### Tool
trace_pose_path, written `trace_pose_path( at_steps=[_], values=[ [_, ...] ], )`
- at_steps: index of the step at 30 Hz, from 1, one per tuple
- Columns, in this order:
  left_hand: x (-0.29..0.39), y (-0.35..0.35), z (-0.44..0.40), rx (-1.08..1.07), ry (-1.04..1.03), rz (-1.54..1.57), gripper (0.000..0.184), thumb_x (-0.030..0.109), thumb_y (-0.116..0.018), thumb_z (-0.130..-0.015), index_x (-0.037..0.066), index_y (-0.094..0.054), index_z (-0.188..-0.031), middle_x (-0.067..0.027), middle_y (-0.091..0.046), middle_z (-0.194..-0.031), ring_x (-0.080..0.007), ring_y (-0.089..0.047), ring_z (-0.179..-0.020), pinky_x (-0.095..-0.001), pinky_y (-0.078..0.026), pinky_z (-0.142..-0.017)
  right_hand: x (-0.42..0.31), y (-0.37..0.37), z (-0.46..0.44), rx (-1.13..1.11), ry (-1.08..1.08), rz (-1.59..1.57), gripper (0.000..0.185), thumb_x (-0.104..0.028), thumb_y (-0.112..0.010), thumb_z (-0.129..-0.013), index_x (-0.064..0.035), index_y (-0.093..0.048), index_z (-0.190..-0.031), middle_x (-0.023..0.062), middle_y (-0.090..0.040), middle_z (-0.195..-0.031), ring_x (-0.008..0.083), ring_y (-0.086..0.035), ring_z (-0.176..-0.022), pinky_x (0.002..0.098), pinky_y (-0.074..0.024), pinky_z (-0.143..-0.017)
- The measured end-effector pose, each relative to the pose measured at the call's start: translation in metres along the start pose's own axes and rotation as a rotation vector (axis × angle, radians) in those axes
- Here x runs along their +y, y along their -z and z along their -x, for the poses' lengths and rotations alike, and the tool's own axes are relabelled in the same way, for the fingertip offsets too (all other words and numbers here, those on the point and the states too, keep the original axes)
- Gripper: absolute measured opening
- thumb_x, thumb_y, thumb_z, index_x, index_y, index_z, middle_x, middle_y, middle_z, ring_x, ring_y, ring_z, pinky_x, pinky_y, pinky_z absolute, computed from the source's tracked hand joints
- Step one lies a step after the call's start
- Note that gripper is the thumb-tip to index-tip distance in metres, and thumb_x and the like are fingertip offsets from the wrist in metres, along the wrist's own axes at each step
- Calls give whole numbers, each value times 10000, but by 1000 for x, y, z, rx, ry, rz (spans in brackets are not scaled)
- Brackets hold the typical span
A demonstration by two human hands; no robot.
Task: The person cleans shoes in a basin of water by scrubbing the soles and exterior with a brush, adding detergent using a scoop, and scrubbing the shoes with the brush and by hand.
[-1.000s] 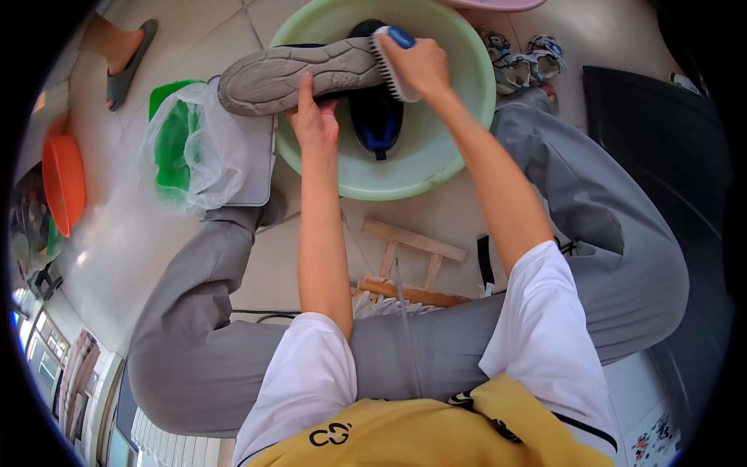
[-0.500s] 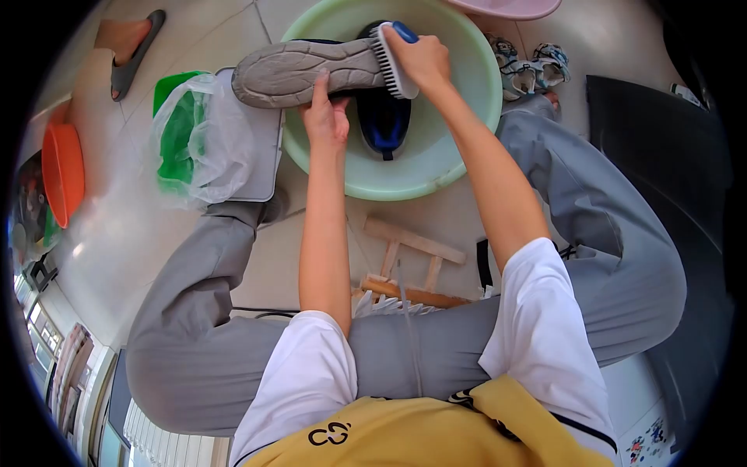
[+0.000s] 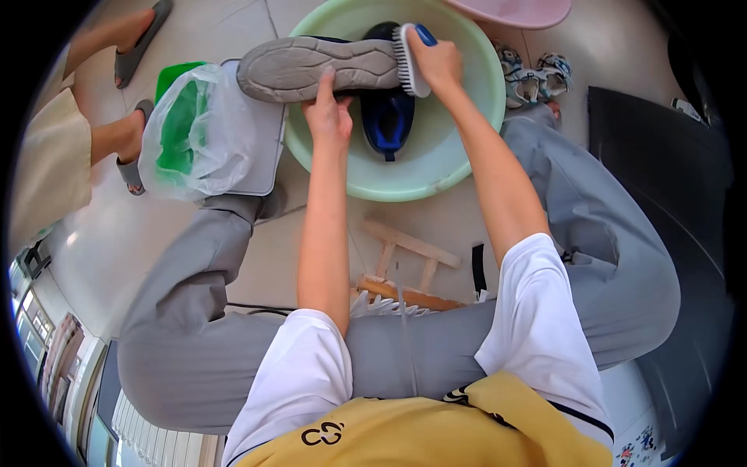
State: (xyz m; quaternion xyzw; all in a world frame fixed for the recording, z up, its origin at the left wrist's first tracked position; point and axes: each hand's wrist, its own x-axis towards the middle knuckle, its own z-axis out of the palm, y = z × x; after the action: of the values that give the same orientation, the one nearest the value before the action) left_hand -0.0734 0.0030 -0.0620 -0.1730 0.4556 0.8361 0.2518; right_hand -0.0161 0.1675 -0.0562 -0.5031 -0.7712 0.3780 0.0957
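My left hand (image 3: 330,115) grips a shoe (image 3: 315,68) from below, its grey sole facing up over the left side of a pale green basin (image 3: 473,148). Fingers of that hand press on the sole. In my right hand (image 3: 440,64) is a scrub brush (image 3: 412,68) with a white back and a blue part at the top. Its bristles face left, against the sole's right end. A second, dark shoe with blue lining (image 3: 387,128) lies in the basin under the held one, partly hidden by it.
Left of the basin, a green bin with a clear bag (image 3: 202,136) stands by a grey board (image 3: 261,148). A person's slippered foot (image 3: 132,144) is beside it. A pink basin (image 3: 517,9), sandals (image 3: 533,74), a wooden stool (image 3: 412,249) and a black panel (image 3: 646,156) surround me.
Another person has stepped in at the left, and a second slippered foot now shows. The brush has stayed at the right end of the sole. The whole view has shifted slightly.
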Motion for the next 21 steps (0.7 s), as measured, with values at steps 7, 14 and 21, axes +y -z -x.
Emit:
trace_pose_path(
  at_steps=[7, 14, 21],
  values=[
    [-2, 16, -9, -47, -17, -59, 366, 111, -664, -763, 104, -531, -1103, -34, -576, -1041, -205, -554, -933, -398, -482, -729, -51, -13, 67, -141, 150, 66, 661, -578, -603, -675, 73, -617, -790, 263, -611, -768, 383, -611, -781, 409, -482, -711],
    [1, 5, 2, -7, 20, -30, 474, 72, -685, -738, 124, -479, -1162, -35, -516, -1135, -226, -488, -1046, -501, -412, -810, -4, 1, -1, -32, 45, 24, 693, -635, -545, -678, 51, -632, -714, 219, -627, -706, 340, -633, -718, 382, -486, -653],
    [1, 2, 2, 27, 18, -26, 463, 126, -713, -714, 100, -502, -1125, -34, -532, -1102, -196, -499, -1003, -430, -416, -709, 0, 9, -7, -226, 133, -16, 728, -659, -583, -627, 19, -613, -889, 216, -623, -848, 312, -614, -851, 373, -475, -748]
  ],
)
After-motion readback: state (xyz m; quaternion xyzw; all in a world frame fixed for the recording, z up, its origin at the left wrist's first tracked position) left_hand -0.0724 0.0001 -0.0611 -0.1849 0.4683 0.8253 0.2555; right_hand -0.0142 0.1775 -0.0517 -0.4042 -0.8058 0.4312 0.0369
